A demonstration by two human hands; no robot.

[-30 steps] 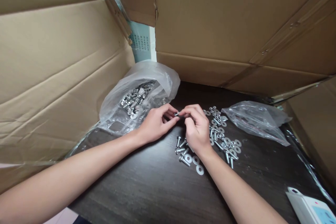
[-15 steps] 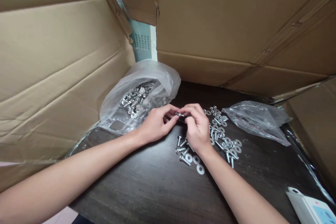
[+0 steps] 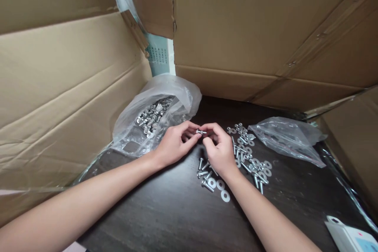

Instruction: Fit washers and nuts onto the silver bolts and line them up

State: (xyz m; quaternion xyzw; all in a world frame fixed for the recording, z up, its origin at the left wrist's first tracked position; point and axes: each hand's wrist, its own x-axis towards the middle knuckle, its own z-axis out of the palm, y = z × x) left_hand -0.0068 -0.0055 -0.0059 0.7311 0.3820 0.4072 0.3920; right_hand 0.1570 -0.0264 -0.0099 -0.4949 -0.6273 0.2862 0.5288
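Note:
A small silver bolt (image 3: pixel 202 132) lies level between my two hands, above the dark table. The thumb and fingers of my left hand (image 3: pixel 177 141) pinch it at its head end. My right hand (image 3: pixel 220 147) is curled around the other end, its fingertips at the shank; a small ring that looks like a nut sits partway along. Below the right hand lie several loose bolts (image 3: pixel 207 185) and flat washers (image 3: pixel 225 196). More bolts, nuts and washers (image 3: pixel 248 153) are spread to its right, partly hidden by the hand.
An opened clear plastic bag (image 3: pixel 180 86) full of mixed fasteners (image 3: pixel 153 116) stands behind my left hand. A flatter plastic bag (image 3: pixel 291 138) lies at the right. Cardboard walls (image 3: pixel 236 27) enclose the table (image 3: pixel 165 212). A white box (image 3: pixel 348 236) sits at the front right.
The view has tipped slightly, so things sit lower. My right fingers have shifted along the bolt, and more of it shows between the hands. Both hands stay together at it.

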